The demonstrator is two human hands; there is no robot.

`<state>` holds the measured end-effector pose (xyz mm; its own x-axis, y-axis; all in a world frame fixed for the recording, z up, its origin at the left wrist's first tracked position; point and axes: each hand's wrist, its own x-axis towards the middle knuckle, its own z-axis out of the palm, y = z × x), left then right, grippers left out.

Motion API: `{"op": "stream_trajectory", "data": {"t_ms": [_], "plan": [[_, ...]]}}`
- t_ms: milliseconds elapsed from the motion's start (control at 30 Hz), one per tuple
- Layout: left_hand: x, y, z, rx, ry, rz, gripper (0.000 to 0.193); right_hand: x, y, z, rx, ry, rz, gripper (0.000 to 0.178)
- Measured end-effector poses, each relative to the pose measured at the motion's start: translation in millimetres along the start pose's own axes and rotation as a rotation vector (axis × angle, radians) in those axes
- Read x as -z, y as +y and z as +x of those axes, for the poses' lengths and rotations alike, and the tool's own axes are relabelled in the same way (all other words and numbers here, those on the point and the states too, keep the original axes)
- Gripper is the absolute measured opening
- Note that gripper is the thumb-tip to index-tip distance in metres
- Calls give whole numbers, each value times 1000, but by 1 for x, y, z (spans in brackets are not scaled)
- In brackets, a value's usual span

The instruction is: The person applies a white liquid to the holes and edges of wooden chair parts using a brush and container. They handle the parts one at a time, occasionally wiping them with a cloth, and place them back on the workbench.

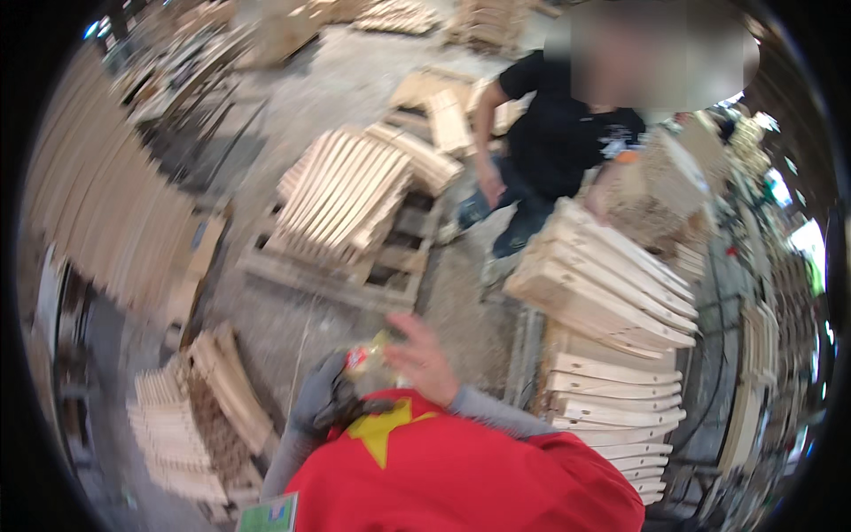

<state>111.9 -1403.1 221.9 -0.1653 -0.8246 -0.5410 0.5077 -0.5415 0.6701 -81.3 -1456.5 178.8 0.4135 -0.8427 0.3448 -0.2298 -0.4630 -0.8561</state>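
Observation:
Close in front of my red shirt with its yellow star, my left hand (326,395) in a dark grey glove is closed around a small clear-and-yellow packet (363,358) with a red patch. What lies inside the packet is too blurred to make out. My bare right hand (424,362) is just to the right of it, its fingers stretched out and smeared a little by motion. Whether its fingertips touch the packet I cannot tell.
Curved wooden pieces (341,191) are stacked on a pallet (310,282) ahead. To the right, more shaped wooden pieces (612,390) lie in rows. A person in a black shirt (567,133) stands beyond them. Other wood stacks (177,434) stand at the left.

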Motion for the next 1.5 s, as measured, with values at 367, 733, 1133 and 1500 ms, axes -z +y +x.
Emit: {"op": "stream_trajectory", "data": {"t_ms": [367,733,1133,1500], "plan": [[-49,8,0,-25,92,236,20,22,-2,-9,-194,39,78,21],[-48,-10,9,-18,119,189,15,21,9,-13,-379,73,329,21],[-46,-6,18,-82,163,285,14,40,4,-11,-723,-8,657,19],[-60,5,13,-87,141,-7,15,137,-82,11,24,453,422,15]]}}
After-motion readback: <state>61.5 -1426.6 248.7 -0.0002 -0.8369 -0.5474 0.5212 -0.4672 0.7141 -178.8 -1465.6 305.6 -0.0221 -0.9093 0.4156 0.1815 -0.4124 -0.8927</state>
